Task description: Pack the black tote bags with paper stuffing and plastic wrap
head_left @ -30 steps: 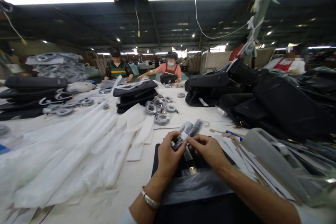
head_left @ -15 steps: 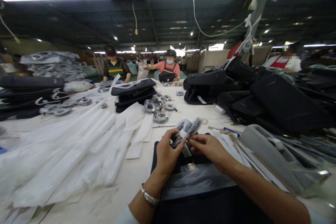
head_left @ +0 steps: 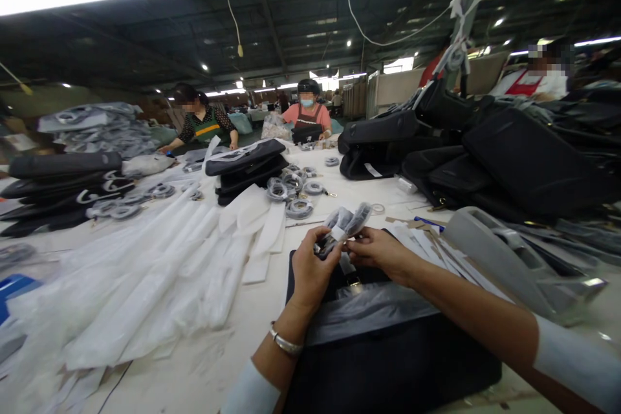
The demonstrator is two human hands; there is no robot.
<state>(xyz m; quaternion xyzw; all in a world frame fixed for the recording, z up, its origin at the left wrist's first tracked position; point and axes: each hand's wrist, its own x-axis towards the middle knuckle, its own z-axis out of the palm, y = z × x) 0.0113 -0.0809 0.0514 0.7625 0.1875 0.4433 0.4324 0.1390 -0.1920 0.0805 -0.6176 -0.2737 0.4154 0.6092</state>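
A coiled bag strap (head_left: 356,220) in clear plastic, with a white band round its middle, is held up over a black bag (head_left: 398,362). My left hand (head_left: 313,265) is closed round the near left side of the coil, thumb against the band. My right hand (head_left: 381,253) has its fingertips pinched together at the band's lower end; what lies between them is too small to tell. Below the hands, translucent plastic film (head_left: 373,310) lies across the bag, beside a gold-coloured clasp (head_left: 354,281).
White foam sheets (head_left: 160,272) spread over the table on the left. More coiled straps (head_left: 298,207) lie ahead, beside stacked black bags (head_left: 250,168). Black bags (head_left: 543,168) are heaped at right, behind a grey plastic-wrapped piece (head_left: 495,259). Two people (head_left: 308,116) work across the table.
My view has tilted and shifted slightly. Both hands stay on the coiled strap with nearly the same grip. Across the table, the person at left has leaned and stretched an arm out to the left.
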